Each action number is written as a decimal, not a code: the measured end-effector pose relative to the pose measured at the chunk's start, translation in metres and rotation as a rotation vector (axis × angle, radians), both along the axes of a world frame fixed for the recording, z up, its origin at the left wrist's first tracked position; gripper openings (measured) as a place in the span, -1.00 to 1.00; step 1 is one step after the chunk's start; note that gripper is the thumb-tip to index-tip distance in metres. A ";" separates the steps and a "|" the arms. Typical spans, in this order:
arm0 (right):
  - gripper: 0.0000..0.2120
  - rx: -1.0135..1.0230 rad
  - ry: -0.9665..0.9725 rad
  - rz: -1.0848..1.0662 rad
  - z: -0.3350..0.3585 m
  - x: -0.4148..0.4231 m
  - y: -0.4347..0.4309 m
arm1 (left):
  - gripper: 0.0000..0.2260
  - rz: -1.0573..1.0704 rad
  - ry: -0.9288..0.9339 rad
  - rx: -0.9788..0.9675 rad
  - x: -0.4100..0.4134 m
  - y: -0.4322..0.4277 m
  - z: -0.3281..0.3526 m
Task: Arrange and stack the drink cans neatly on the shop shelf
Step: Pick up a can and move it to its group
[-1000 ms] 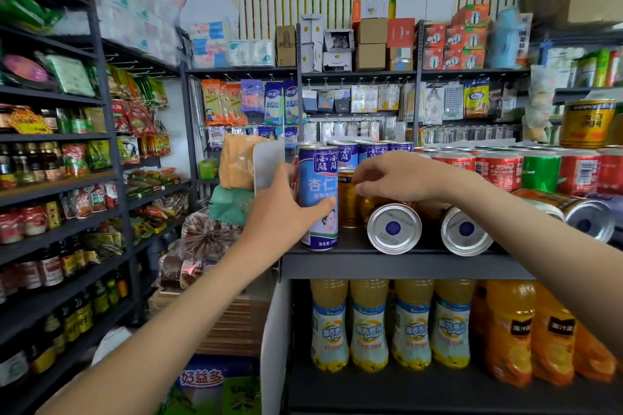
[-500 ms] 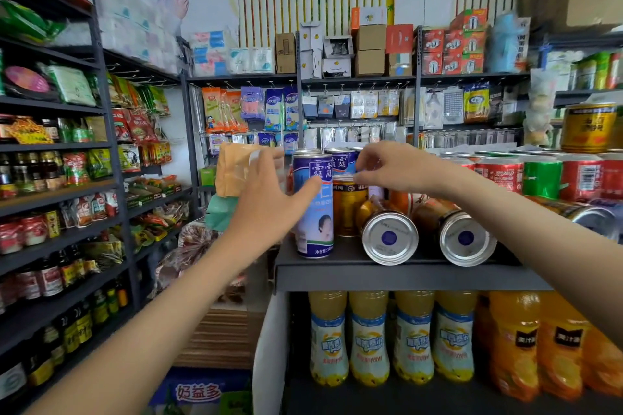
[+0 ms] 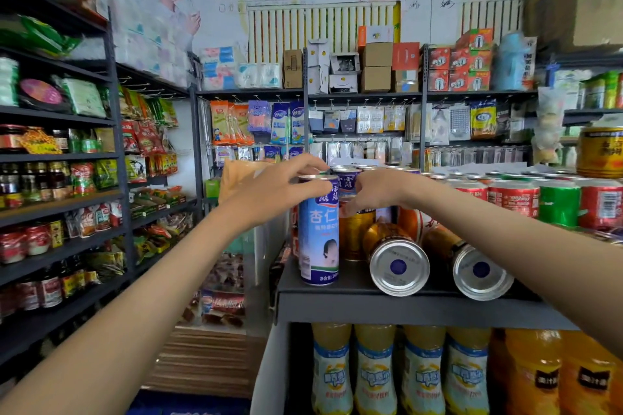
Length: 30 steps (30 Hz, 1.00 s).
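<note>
Since your left grip (image 3: 269,194) slid up over the last second from the waist of the blue can (image 3: 318,239) to its top rim, it now holds the can from above, fingers curled over the lid and thumb on the near side. The can stands upright at the near left corner of the shelf (image 3: 404,310), the same spot as a second ago. Read that as squaring-up, not a carry.

Your right grip (image 3: 374,192) has come down from the tops of the far blue cans. Its fingers now curl round the upper end of the upright gold can (image 3: 355,232), just right of and behind the blue can. Whether the two cans touch is hidden.

Outward, right:
- a toppled gold can (image 3: 399,266) and a second toppled can (image 3: 480,271) lie on their sides, bases toward you, not yet stood up
- red cans (image 3: 512,202) and a green can (image 3: 559,205) stand upright, farther right
- yellow bottles (image 3: 374,374) stand on the shelf below

Judgement: the left column looks nearly settled. The toppled pair looks like the main work left.
</note>
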State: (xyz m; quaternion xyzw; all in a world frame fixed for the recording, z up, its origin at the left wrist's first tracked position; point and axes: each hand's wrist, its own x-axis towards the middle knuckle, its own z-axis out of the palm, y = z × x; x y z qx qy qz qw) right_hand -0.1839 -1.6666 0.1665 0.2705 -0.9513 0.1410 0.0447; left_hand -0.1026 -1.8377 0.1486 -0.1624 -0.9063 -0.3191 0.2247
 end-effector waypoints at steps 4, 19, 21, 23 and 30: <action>-0.67 -0.098 -0.052 0.050 -0.002 -0.004 0.001 | -0.54 -0.009 0.018 -0.016 -0.002 0.002 -0.002; -0.57 -0.524 0.154 0.089 0.022 0.001 0.036 | -0.65 0.002 0.044 0.002 -0.007 0.009 0.003; -0.66 -0.609 0.142 0.115 0.021 0.003 0.040 | -0.66 -0.020 0.025 0.063 -0.008 0.010 0.005; -0.68 -0.729 0.124 0.120 0.021 0.005 0.044 | -0.67 -0.019 0.032 0.097 -0.009 0.011 0.007; -0.77 -1.256 -0.110 0.265 0.022 0.012 0.052 | -0.53 0.003 0.012 0.332 -0.017 0.022 0.020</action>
